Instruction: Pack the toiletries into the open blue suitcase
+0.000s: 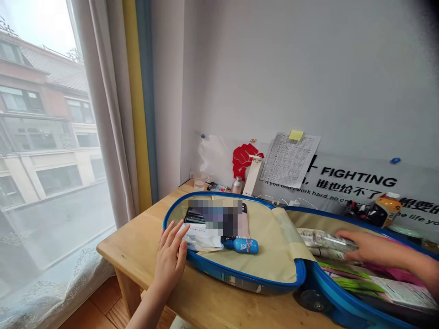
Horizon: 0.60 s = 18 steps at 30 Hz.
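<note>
A small suitcase with a blue rim [219, 269] lies spread open on the wooden table, both halves facing up. My left hand [171, 249] rests at the left half's near-left rim, fingers stretched out, beside a white packet [204, 240]. Next to that packet lies a blue bottle [246, 245] with a black cap. Dark items, partly pixelated, sit behind them on the beige lining [272, 246]. Over the right half, my right hand [360, 246] is closed round the end of a clear plastic bottle [331, 242], somewhat blurred. Below it are green-and-pink packages [363, 283].
A wooden table [137, 246] stands by the window and curtain [103, 114]. Along the wall are a white stand [253, 176], a small silver bottle [236, 185], a clear cup [199, 181] and an orange bottle [389, 210]. A printed sheet [290, 160] hangs above.
</note>
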Motion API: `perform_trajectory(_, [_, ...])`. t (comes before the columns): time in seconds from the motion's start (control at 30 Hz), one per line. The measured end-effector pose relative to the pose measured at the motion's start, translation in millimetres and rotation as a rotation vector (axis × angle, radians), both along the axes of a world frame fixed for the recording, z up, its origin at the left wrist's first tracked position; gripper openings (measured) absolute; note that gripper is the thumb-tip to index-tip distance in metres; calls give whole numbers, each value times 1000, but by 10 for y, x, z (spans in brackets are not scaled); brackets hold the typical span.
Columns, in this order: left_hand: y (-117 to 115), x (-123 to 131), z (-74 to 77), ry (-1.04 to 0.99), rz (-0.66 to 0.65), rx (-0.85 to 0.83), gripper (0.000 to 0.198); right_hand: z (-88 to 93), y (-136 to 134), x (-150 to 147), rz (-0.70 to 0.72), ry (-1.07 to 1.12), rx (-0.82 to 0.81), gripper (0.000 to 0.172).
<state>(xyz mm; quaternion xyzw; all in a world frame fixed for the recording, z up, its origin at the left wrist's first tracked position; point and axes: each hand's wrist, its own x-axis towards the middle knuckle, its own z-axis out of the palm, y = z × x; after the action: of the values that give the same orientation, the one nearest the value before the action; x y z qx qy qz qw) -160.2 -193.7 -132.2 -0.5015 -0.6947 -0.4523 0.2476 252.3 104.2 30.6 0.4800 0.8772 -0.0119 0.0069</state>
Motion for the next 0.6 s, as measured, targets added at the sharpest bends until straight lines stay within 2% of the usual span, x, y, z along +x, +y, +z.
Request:
perform_trajectory(0.1, [15,1,-5,-9,-1,6,39,231,-56,-168,17,59,-8,59])
perform_trajectory(0.2, [20,-1,-3,-18,-1,5,39,299,-231,-577,92,106,-25,67])
perform_trajectory(0.3, [13,-7,0,-15,0,0,39,196,-464,-1097,253,115,-103,62])
perform_trajectory(0.43, [8,-15,-9,-1,4,0,40,-45,-676,-1680,457,83,-197,60])
perform_trajectory(0.6, [9,-17,-17,7,3,-1,39,-270,-758,-1990,553,37,-264,61])
